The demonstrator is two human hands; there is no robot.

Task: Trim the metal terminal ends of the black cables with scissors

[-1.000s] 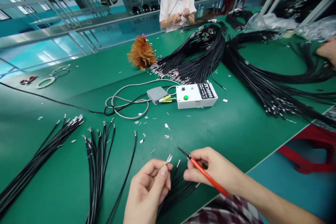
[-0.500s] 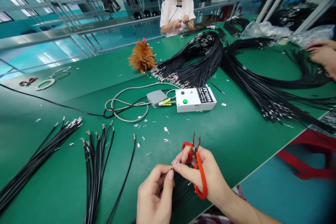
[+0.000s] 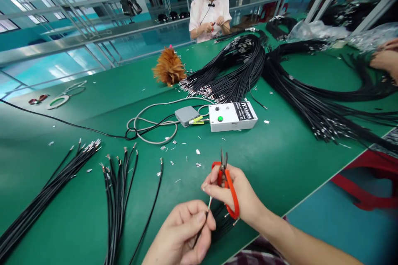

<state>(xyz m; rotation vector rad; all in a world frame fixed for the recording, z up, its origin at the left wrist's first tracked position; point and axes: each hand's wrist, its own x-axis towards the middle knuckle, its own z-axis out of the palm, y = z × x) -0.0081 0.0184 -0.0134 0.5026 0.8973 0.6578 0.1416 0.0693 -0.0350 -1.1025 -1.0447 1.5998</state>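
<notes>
Near the bottom centre, my left hand pinches a black cable whose pale stripped end points up between my hands. Just above and to the right, my right hand is wrapped round red-handled scissors, blades upward and slightly apart. Its thumb and forefinger are close to the tip of the pale wire; whether they touch it is unclear. More dark cables lie partly hidden beneath my hands. A single cable rests on the green table to the left.
Cable bundles lie at the left, and large black ones at the back. A white box with a green button, a grey pad and a brown feather duster stand mid-table. A person works opposite; another person's hands show at right.
My left hand has moved lower, showing more of the cable. My right hand with the scissors has shifted slightly up and left, away from my left fingers. The view has shifted a little.
</notes>
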